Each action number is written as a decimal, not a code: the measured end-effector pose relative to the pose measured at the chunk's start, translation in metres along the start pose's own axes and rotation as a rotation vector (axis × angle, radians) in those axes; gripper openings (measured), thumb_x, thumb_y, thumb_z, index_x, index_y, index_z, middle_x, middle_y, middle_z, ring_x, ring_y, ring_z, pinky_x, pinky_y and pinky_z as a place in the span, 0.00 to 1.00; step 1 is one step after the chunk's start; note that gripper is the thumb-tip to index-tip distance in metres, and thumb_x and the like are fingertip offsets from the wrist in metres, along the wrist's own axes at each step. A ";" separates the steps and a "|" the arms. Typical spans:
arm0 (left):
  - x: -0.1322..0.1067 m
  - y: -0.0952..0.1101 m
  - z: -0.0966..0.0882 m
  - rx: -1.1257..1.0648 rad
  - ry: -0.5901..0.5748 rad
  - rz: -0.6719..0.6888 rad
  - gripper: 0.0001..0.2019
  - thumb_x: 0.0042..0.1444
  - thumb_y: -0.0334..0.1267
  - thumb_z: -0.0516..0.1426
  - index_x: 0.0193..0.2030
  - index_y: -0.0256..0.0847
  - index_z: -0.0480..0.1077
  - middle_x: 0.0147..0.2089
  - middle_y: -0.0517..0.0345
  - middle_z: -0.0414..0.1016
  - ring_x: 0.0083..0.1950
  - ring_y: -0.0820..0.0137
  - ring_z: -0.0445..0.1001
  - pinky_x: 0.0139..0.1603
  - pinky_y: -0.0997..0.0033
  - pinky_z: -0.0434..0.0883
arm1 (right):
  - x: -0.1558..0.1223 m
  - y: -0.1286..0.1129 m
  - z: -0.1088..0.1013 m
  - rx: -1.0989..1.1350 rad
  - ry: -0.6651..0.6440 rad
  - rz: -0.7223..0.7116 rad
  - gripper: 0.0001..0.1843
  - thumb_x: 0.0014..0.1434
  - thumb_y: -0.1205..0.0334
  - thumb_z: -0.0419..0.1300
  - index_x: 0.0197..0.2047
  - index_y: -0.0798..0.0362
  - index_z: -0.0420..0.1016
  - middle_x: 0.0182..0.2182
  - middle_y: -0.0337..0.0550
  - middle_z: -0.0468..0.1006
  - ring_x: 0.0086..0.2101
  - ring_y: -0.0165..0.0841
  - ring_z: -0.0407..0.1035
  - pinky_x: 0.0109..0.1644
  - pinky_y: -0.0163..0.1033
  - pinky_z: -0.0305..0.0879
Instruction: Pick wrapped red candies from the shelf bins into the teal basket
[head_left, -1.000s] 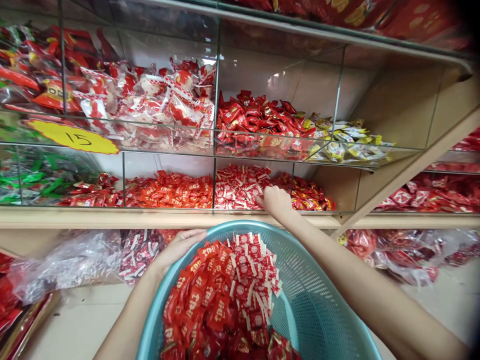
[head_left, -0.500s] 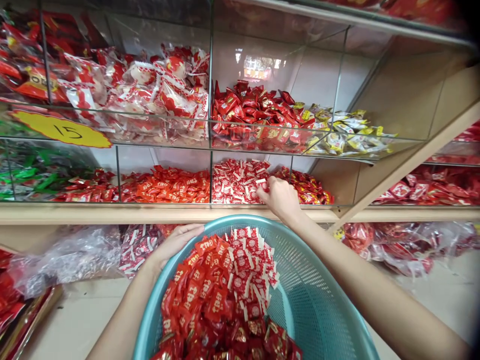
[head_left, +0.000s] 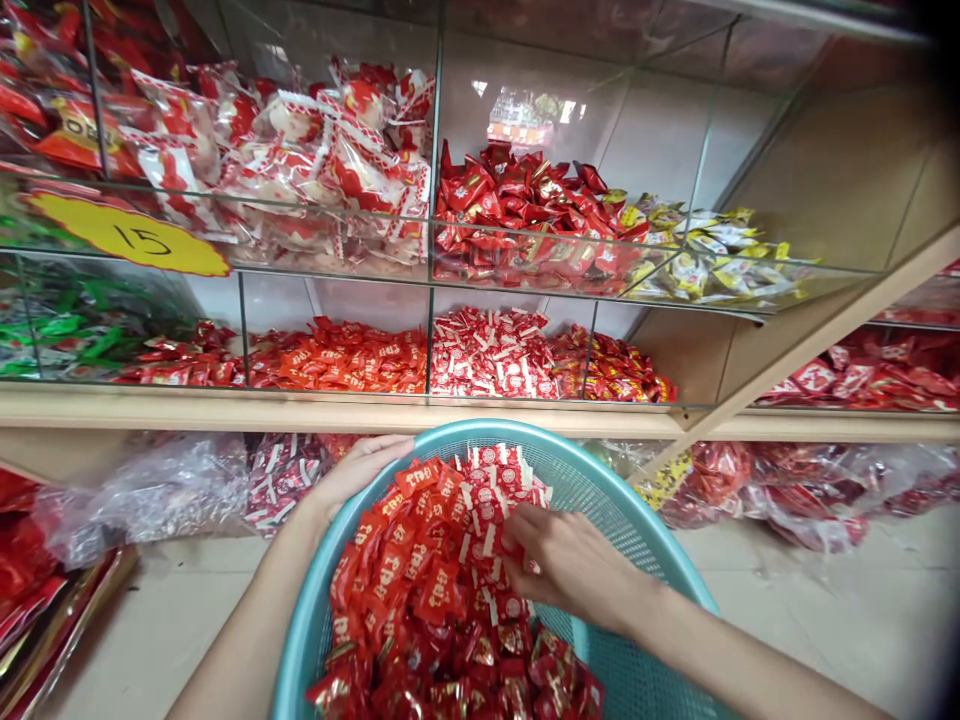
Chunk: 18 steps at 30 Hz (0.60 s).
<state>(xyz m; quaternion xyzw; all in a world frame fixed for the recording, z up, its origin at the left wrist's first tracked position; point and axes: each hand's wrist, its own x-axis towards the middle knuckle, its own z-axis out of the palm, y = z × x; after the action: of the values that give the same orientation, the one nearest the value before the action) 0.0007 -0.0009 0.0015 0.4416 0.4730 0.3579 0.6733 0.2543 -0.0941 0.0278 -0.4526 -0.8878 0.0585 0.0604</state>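
Note:
A teal plastic basket (head_left: 637,500) with mesh walls is directly before me. My left hand (head_left: 364,470) grips its rim at the upper left, fingers over the edge. Inside lie orange-red wrapped candies (head_left: 401,540), red-and-white wrapped candies (head_left: 487,500) and dark red shiny candies (head_left: 480,670). My right hand (head_left: 559,560) is inside the basket, over the red-and-white candies, with curled fingers. Its fingertips are partly hidden, so anything between them cannot be made out. On the low shelf, a pile of red-and-white candies (head_left: 491,355) stands behind the clear front panel.
Orange-red candies (head_left: 367,360) and red-and-yellow ones (head_left: 630,370) flank that pile. Above are bagged sweets (head_left: 300,170), red candies (head_left: 525,210) and a yellow price tag (head_left: 131,235) reading 15. The wooden shelf edge (head_left: 187,410) runs just beyond the basket; plastic bags (head_left: 172,490) lie beneath.
My right hand has moved from the red-and-white pile on the shelf down into the basket. My left hand stays on the rim. The view has shifted slightly.

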 end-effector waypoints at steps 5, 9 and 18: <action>0.001 -0.001 0.001 -0.018 0.000 0.011 0.17 0.46 0.41 0.60 0.44 0.39 0.73 0.38 0.57 0.79 0.36 0.69 0.75 0.43 0.65 0.68 | -0.012 -0.003 0.018 -0.079 -0.033 -0.013 0.05 0.51 0.66 0.49 0.31 0.54 0.66 0.29 0.40 0.70 0.23 0.26 0.63 0.24 0.39 0.39; 0.000 -0.002 0.000 -0.023 -0.012 0.010 0.17 0.48 0.40 0.60 0.45 0.39 0.72 0.38 0.56 0.79 0.36 0.70 0.75 0.43 0.65 0.68 | -0.008 -0.009 0.019 -0.105 -0.053 -0.014 0.06 0.56 0.64 0.50 0.31 0.53 0.67 0.30 0.41 0.71 0.24 0.28 0.65 0.24 0.38 0.40; -0.001 0.001 -0.001 -0.024 -0.056 -0.012 0.16 0.47 0.42 0.60 0.44 0.42 0.74 0.37 0.57 0.79 0.33 0.69 0.75 0.38 0.71 0.69 | -0.001 -0.010 0.031 -0.172 0.028 -0.060 0.06 0.55 0.71 0.51 0.32 0.54 0.67 0.25 0.40 0.71 0.22 0.28 0.63 0.23 0.39 0.42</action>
<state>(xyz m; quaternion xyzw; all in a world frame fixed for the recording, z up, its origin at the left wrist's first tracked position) -0.0004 -0.0011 0.0022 0.4405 0.4520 0.3470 0.6937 0.2423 -0.1022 -0.0010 -0.4299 -0.9018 -0.0260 0.0356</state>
